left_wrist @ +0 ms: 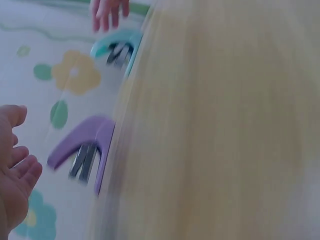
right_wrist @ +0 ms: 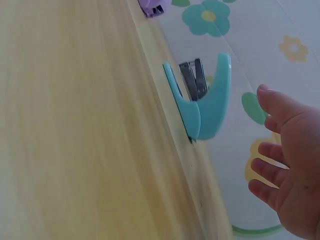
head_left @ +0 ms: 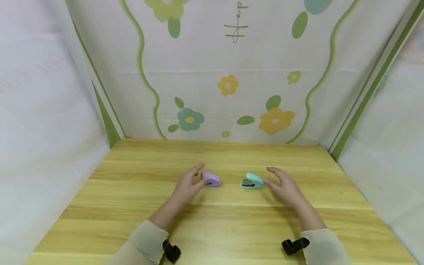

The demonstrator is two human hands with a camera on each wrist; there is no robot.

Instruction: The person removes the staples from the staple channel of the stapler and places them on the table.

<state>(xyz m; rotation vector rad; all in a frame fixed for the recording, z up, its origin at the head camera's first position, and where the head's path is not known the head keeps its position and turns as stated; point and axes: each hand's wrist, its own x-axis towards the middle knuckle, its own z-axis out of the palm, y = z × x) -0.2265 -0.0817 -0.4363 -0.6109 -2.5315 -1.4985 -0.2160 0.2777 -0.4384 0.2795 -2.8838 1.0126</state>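
A small purple stapler (head_left: 212, 179) stands on the wooden table, near its middle. To its right is a mint-green stapler (head_left: 252, 181), its metal magazine showing in the right wrist view. My left hand (head_left: 188, 186) hovers at the purple stapler's left end with thumb and fingers spread apart. In the left wrist view that hand (left_wrist: 15, 170) is apart from the purple stapler (left_wrist: 90, 140). My right hand (head_left: 285, 186) is beside the mint stapler's right end, fingers loosely extended. The right wrist view shows a gap between this hand (right_wrist: 295, 160) and the mint stapler (right_wrist: 207, 110). Neither hand holds anything.
The wood-grain table (head_left: 212, 228) ends at a white cloth backdrop (head_left: 198, 55) printed with flowers. Cloth walls (head_left: 43, 129) rise at the left and right sides. A black strap mount sits on each sleeved wrist.
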